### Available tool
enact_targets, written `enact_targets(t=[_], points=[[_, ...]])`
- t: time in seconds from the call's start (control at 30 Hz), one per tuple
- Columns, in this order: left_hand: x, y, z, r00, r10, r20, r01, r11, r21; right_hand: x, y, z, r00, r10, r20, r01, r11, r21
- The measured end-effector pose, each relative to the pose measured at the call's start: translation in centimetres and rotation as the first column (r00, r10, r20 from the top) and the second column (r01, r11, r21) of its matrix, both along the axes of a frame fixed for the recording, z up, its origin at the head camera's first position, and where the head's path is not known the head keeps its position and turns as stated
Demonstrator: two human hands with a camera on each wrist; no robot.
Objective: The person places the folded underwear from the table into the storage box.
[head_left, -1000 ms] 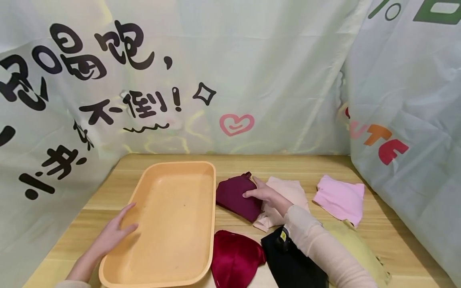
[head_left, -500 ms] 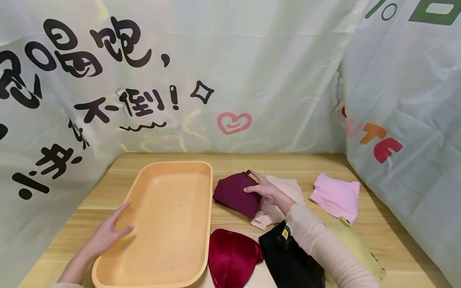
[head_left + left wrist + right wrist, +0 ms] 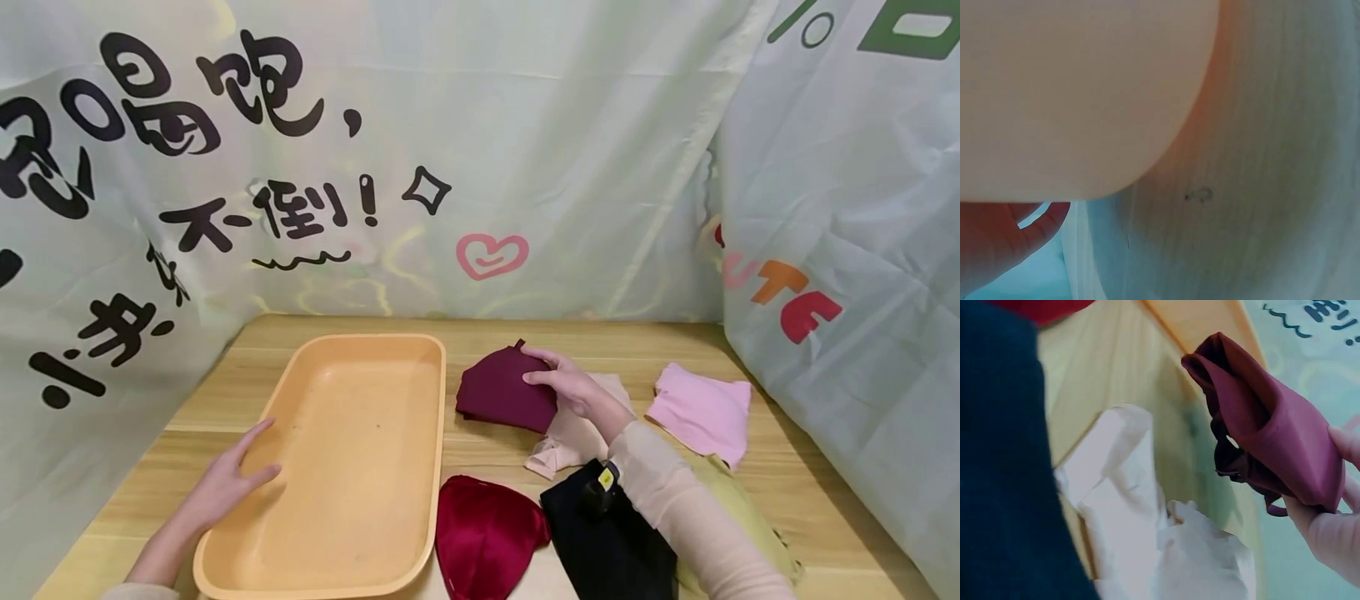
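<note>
A folded burgundy bra (image 3: 502, 390) is pinched by my right hand (image 3: 573, 387), thumb on the near face and fingers along its upper right edge. In the right wrist view, the bra (image 3: 1272, 419) shows its fold opening, with dark straps and fasteners hanging beneath, raised over the table. My left hand (image 3: 225, 487) rests with straight, spread fingers on the left rim of an orange plastic tray (image 3: 442, 400). The left wrist view shows that hand (image 3: 1004, 240) at the tray's edge, its fingertips hidden by the rim. A pale pink garment (image 3: 577, 437) lies beneath my right hand.
On the wooden table (image 3: 652, 346) lie a shiny dark red bra (image 3: 487, 533), a black folded cloth (image 3: 607, 542), a yellow-green garment (image 3: 735, 508) partly under my right sleeve, and a pink one (image 3: 701, 404). Printed curtains (image 3: 585, 167) border the back and sides.
My right hand has raised the burgundy bra off the table, and it has tipped up slightly. The left hand stays at the tray's rim.
</note>
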State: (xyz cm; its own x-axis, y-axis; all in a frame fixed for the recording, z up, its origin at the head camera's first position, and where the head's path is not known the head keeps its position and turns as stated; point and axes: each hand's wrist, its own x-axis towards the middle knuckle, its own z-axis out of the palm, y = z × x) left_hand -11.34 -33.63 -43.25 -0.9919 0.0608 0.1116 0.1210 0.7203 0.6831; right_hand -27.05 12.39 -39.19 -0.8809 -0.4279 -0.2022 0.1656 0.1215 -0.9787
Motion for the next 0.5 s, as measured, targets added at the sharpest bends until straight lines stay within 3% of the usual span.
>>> enact_targets(t=[0.27, 0.5], points=[[0.1, -0.1, 0.3, 1.000, -0.002, 0.030, 0.001, 1.000, 0.020, -0.5, 0.0, 1.5, 0.997, -0.071, 0.006, 0.071, 0.983, -0.170], [0.2, 0.0, 0.1, 0.999, -0.003, 0.035, 0.002, 1.000, 0.020, -0.6, -1.2, 2.3, 1.000, 0.003, 0.009, -0.001, 0.966, -0.260]])
